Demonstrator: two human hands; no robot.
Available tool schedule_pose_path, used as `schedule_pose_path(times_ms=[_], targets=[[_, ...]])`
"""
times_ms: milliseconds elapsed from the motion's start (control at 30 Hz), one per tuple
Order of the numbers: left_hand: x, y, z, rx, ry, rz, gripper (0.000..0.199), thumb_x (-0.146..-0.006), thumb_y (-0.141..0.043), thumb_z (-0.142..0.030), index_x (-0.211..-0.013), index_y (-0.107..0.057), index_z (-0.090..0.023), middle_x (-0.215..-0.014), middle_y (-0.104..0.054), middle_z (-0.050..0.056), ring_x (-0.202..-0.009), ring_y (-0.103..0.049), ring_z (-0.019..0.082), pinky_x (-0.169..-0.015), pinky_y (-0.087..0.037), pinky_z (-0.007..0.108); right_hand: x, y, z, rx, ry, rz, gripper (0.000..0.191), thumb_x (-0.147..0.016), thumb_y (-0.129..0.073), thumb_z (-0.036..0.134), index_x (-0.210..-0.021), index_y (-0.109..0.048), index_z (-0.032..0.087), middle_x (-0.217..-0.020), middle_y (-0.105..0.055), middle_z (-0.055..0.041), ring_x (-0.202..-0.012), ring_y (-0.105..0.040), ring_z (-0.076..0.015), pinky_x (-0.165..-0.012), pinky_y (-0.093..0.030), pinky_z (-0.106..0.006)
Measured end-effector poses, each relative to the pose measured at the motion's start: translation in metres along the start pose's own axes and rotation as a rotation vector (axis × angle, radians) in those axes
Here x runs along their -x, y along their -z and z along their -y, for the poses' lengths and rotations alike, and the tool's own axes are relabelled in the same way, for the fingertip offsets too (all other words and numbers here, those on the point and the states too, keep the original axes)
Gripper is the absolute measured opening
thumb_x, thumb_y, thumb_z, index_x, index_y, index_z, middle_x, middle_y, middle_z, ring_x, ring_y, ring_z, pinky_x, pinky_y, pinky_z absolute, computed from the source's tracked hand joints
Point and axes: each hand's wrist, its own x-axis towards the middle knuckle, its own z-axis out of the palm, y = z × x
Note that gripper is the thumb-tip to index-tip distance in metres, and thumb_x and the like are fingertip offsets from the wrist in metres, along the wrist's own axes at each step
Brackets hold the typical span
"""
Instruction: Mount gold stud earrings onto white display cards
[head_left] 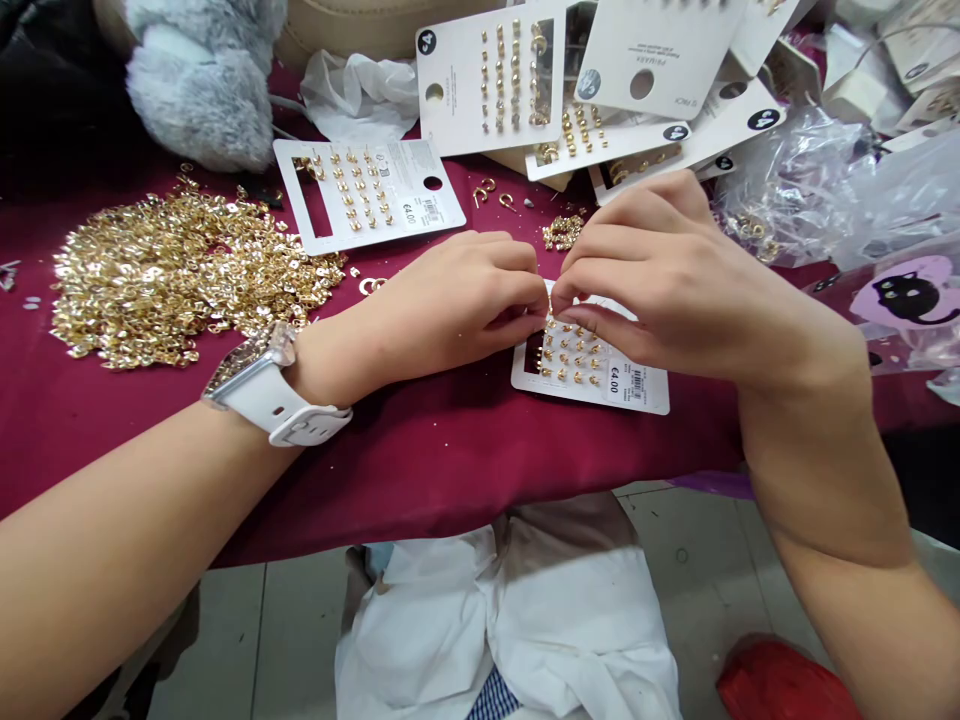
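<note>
A deep maroon cloth (420,480) spreads under everything here. On its left part lies a glittering gold heap of earring pieces (180,280). Near its middle, a white earring card (592,385) shows rows of gold studs and a black-and-white striped barcode (636,384). Past its far edge sits a pale grey plush toy (199,80). At its right end, a lilac patch bears a black cat print (907,295). Below its front edge lies white fabric (562,630) with a blue-and-white checked strip (493,700), and to the right of that shows a bright red bag (780,685).
</note>
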Motion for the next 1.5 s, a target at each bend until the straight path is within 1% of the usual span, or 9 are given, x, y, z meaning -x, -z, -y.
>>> schedule_pose_path(times_ms=[167, 300, 400, 533, 667, 900, 1033, 1200, 1500], targets=[[0.001, -0.001, 0.001, -0.008, 0.022, -0.02, 0.033, -0.095, -0.041, -0.031, -0.086, -0.068, -0.015, -0.08, -0.059, 0.005, -0.076, -0.058, 0.015, -0.075, -0.048, 0.031, 0.0, -0.002, -0.003, -0.031, 0.018, -0.007, 0.026, -0.095, -0.044, 0.029, -0.084, -0.066, 0.019, -0.086, -0.062, -0.0032, -0.101, -0.054, -0.0237, -0.089, -0.038, -0.045], [0.001, -0.001, 0.002, 0.0, -0.004, -0.026, 0.031, -0.094, -0.043, -0.03, -0.085, -0.068, -0.014, -0.079, -0.06, 0.006, -0.073, -0.057, 0.016, -0.071, -0.047, 0.031, -0.001, -0.003, -0.005, -0.064, 0.033, -0.017, 0.025, -0.094, -0.045, 0.027, -0.084, -0.066, 0.019, -0.084, -0.063, -0.0029, -0.099, -0.055, -0.0232, -0.089, -0.038, -0.044], [0.001, -0.002, 0.003, 0.021, -0.017, -0.047, 0.03, -0.094, -0.043, -0.03, -0.084, -0.067, -0.015, -0.078, -0.058, 0.005, -0.073, -0.056, 0.015, -0.073, -0.046, 0.031, -0.002, -0.003, -0.006, -0.098, 0.032, -0.008, 0.024, -0.093, -0.046, 0.027, -0.083, -0.066, 0.019, -0.083, -0.065, -0.0029, -0.098, -0.056, -0.0232, -0.089, -0.038, -0.044], [0.001, -0.004, 0.004, 0.038, -0.018, -0.061, 0.028, -0.094, -0.043, -0.031, -0.085, -0.066, -0.017, -0.077, -0.055, 0.003, -0.075, -0.056, 0.015, -0.075, -0.046, 0.03, -0.001, 0.003, -0.006, -0.132, -0.005, 0.008, 0.021, -0.092, -0.049, 0.027, -0.083, -0.067, 0.021, -0.084, -0.067, -0.0022, -0.098, -0.057, -0.0226, -0.091, -0.037, -0.045], [0.001, -0.005, 0.004, 0.032, 0.001, -0.057, 0.027, -0.093, -0.043, -0.031, -0.082, -0.065, -0.018, -0.077, -0.053, 0.002, -0.077, -0.056, 0.015, -0.077, -0.046, 0.029, 0.0, 0.008, -0.006, -0.074, -0.054, -0.008, 0.02, -0.093, -0.05, 0.028, -0.084, -0.068, 0.023, -0.089, -0.069, -0.0032, -0.104, -0.056, -0.0249, -0.094, -0.036, -0.045], [0.0, -0.003, 0.003, 0.056, 0.033, -0.022, 0.028, -0.092, -0.043, -0.031, -0.083, -0.065, -0.018, -0.076, -0.053, 0.003, -0.078, -0.056, 0.016, -0.078, -0.046, 0.032, 0.0, 0.002, -0.007, -0.036, 0.035, -0.005, 0.027, -0.095, -0.045, 0.032, -0.085, -0.068, 0.022, -0.086, -0.067, -0.0017, -0.099, -0.057, -0.0227, -0.091, -0.039, -0.044], [-0.001, -0.002, 0.002, 0.064, 0.05, -0.013, 0.028, -0.092, -0.043, -0.03, -0.083, -0.066, -0.018, -0.077, -0.054, 0.003, -0.079, -0.057, 0.016, -0.08, -0.047, 0.032, 0.0, 0.002, -0.007, -0.019, 0.042, -0.015, 0.03, -0.096, -0.043, 0.032, -0.086, -0.069, 0.022, -0.086, -0.066, -0.0022, -0.097, -0.057, -0.0215, -0.091, -0.039, -0.043], [-0.001, -0.002, 0.001, 0.094, 0.06, -0.008, 0.026, -0.091, -0.045, -0.029, -0.084, -0.067, -0.017, -0.079, -0.056, 0.004, -0.081, -0.058, 0.017, -0.08, -0.047, 0.033, 0.0, 0.004, -0.007, -0.019, 0.062, 0.012, 0.03, -0.096, -0.042, 0.03, -0.086, -0.068, 0.02, -0.088, -0.066, -0.0042, -0.097, -0.056, -0.0225, -0.089, -0.041, -0.042], [-0.001, -0.003, 0.001, 0.058, 0.048, -0.007, 0.027, -0.091, -0.045, -0.03, -0.084, -0.067, -0.017, -0.081, -0.057, 0.005, -0.081, -0.058, 0.018, -0.079, -0.048, 0.033, -0.001, 0.002, -0.005, -0.03, 0.07, -0.006, 0.033, -0.097, -0.038, 0.029, -0.085, -0.068, 0.022, -0.085, -0.063, -0.0026, -0.1, -0.056, -0.0215, -0.088, -0.041, -0.041]])
